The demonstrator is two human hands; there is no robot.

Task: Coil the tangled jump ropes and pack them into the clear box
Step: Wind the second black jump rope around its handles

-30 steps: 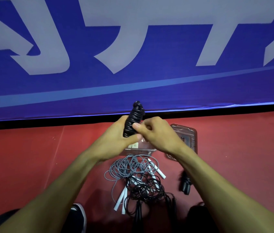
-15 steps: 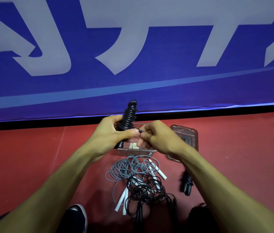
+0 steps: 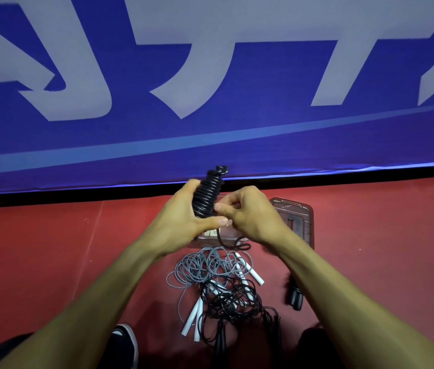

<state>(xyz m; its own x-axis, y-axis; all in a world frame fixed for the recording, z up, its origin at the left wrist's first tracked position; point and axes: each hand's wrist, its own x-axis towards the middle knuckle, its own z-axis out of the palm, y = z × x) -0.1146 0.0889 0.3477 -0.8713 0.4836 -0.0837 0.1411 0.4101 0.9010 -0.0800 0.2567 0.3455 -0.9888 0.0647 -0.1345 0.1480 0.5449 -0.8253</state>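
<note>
Sports hall/gym: red court floor, big blue sponsor banner w/ white lettering.

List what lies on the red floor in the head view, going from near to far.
Shoe → black rope tangle → grey rope → clear box → blue banner.

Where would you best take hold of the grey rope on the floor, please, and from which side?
Probably by its white handles, coming from the near left. They are rigid and straight, lie side by side on the red floor, and stick out clear of the heap. The grey rope itself lies in loose loops, and the black rope crosses its near right part, so a grab there would likely drag both.
</note>
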